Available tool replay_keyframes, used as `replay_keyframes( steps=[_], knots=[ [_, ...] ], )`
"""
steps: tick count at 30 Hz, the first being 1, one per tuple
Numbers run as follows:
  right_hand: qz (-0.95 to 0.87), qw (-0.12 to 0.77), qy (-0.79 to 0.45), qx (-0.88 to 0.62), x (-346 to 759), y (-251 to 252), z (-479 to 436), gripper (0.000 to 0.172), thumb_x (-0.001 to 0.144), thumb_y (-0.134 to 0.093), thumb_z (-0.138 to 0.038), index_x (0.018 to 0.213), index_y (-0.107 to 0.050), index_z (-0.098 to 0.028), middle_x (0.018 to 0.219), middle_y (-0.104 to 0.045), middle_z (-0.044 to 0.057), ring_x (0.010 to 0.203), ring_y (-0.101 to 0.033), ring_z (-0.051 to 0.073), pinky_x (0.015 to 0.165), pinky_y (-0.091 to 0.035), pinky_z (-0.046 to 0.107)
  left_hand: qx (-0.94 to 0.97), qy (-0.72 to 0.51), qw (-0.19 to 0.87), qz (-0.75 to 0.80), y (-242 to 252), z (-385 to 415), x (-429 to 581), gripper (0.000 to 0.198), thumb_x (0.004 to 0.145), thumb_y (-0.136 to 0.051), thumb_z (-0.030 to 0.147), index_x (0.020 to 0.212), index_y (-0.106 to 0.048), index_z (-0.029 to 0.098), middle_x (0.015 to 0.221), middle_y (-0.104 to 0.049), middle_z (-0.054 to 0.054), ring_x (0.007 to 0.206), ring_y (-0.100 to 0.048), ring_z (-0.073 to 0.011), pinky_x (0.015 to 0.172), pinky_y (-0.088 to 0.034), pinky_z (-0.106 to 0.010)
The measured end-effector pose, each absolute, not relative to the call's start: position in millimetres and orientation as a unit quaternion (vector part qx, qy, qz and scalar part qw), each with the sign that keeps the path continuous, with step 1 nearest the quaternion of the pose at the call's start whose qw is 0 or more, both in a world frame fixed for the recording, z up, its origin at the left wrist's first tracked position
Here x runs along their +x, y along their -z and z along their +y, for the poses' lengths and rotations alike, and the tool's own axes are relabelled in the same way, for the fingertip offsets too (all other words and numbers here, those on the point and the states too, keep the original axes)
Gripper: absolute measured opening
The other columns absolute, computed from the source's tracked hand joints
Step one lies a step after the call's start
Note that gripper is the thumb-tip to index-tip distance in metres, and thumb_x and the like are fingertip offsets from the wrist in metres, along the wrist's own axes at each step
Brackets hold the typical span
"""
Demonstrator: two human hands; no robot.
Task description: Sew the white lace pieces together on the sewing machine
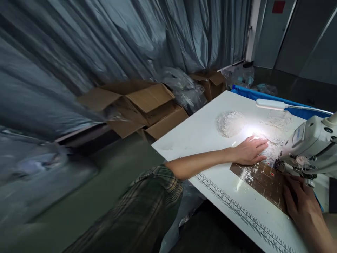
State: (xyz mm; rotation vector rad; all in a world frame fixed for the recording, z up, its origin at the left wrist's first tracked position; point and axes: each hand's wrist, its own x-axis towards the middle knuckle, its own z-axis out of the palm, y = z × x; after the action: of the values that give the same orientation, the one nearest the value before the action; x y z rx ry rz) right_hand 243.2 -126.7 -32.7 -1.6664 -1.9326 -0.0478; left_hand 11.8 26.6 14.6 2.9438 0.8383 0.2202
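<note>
My left hand point(251, 150) lies flat, fingers stretched out, on white lacy pieces point(272, 149) beside the sewing machine point(313, 140). Under its heel begins a shiny brown sheet point(259, 177), which looks covered with clear film or tape and has a small red mark near the needle area. My right hand point(302, 196) rests at the sheet's right end, close below the machine head, with thumb and fingers apart and bent. Some of its fingertips are hidden by the machine. A round pile of white lacy material point(230, 123) sits farther back on the table.
The white table point(210, 179) has a printed ruler point(237, 209) along its front edge. A lamp point(271, 104) on a flexible neck lights the work. Open cardboard boxes point(150, 102) and clear plastic bags point(181, 88) stand beyond the table, before a grey curtain point(126, 38).
</note>
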Motion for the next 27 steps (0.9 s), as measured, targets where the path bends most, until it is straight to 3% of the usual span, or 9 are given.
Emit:
replay_keyframes(
  steps=[2, 8, 11, 15, 20, 23, 27],
  knots=[
    [-0.742, 0.287, 0.048, -0.604, 247, 40, -124, 0.043, 0.101, -0.037, -0.043, 0.120, -0.068, -0.019, 0.114, -0.065, 0.015, 0.096, -0.067, 0.027, 0.085, -0.058, 0.045, 0.960, -0.059, 0.028, 0.273, -22, 28, 0, 0.049, 0.107, -0.037, 0.045, 0.143, -0.043, 0.012, 0.160, -0.037, -0.019, 0.146, -0.039, -0.0302, 0.117, -0.031, -0.051],
    [-0.781, 0.275, 0.123, -0.546, 249, 43, -117, 0.044, 0.103, -0.034, -0.040, 0.116, -0.067, -0.014, 0.112, -0.068, 0.017, 0.099, -0.066, 0.029, 0.086, -0.059, 0.045, 0.911, -0.117, -0.037, 0.394, -42, 45, -54, 0.036, 0.102, -0.053, 0.034, 0.132, -0.054, 0.014, 0.147, -0.052, -0.019, 0.129, -0.052, -0.0312, 0.107, -0.037, -0.048],
    [-0.789, 0.258, 0.118, -0.545, 249, 43, -117, 0.042, 0.103, -0.034, -0.037, 0.117, -0.067, -0.015, 0.109, -0.071, 0.015, 0.097, -0.067, 0.028, 0.087, -0.058, 0.044, 0.878, -0.121, -0.035, 0.462, -45, 60, -78, 0.026, 0.097, -0.062, 0.032, 0.115, -0.063, 0.014, 0.130, -0.061, -0.015, 0.117, -0.056, -0.0296, 0.101, -0.038, -0.044],
    [-0.774, 0.276, 0.113, -0.559, 248, 49, -117, 0.045, 0.103, -0.033, -0.041, 0.121, -0.067, -0.016, 0.109, -0.071, 0.014, 0.098, -0.067, 0.028, 0.089, -0.058, 0.046, 0.860, -0.146, -0.003, 0.489, -40, 69, -89, 0.016, 0.098, -0.059, 0.028, 0.093, -0.067, 0.016, 0.111, -0.065, -0.008, 0.104, -0.059, -0.0227, 0.099, -0.037, -0.041],
    [-0.759, 0.288, 0.104, -0.575, 246, 54, -117, 0.050, 0.103, -0.031, -0.046, 0.120, -0.069, -0.017, 0.110, -0.070, 0.016, 0.100, -0.066, 0.030, 0.089, -0.059, 0.050, 0.853, -0.252, 0.042, 0.456, -43, 56, -84, 0.021, 0.097, -0.057, 0.026, 0.082, -0.067, 0.016, 0.125, -0.062, -0.009, 0.116, -0.059, -0.0232, 0.105, -0.040, -0.044],
    [-0.757, 0.295, 0.093, -0.575, 245, 51, -116, 0.049, 0.102, -0.031, -0.046, 0.118, -0.070, -0.019, 0.108, -0.070, 0.015, 0.100, -0.066, 0.029, 0.089, -0.059, 0.050, 0.883, -0.256, 0.127, 0.372, -54, 43, -80, 0.024, 0.094, -0.064, 0.030, 0.073, -0.065, 0.017, 0.124, -0.065, -0.007, 0.116, -0.061, -0.0223, 0.103, -0.045, -0.041],
    [-0.757, 0.299, 0.074, -0.576, 242, 44, -115, 0.047, 0.101, -0.034, -0.045, 0.120, -0.069, -0.022, 0.104, -0.071, 0.013, 0.098, -0.066, 0.029, 0.088, -0.059, 0.049, 0.893, -0.205, 0.222, 0.334, -54, 32, -73, 0.020, 0.097, -0.062, 0.035, 0.088, -0.069, 0.019, 0.119, -0.069, -0.007, 0.108, -0.066, -0.0196, 0.086, -0.055, -0.032]
  ],
)
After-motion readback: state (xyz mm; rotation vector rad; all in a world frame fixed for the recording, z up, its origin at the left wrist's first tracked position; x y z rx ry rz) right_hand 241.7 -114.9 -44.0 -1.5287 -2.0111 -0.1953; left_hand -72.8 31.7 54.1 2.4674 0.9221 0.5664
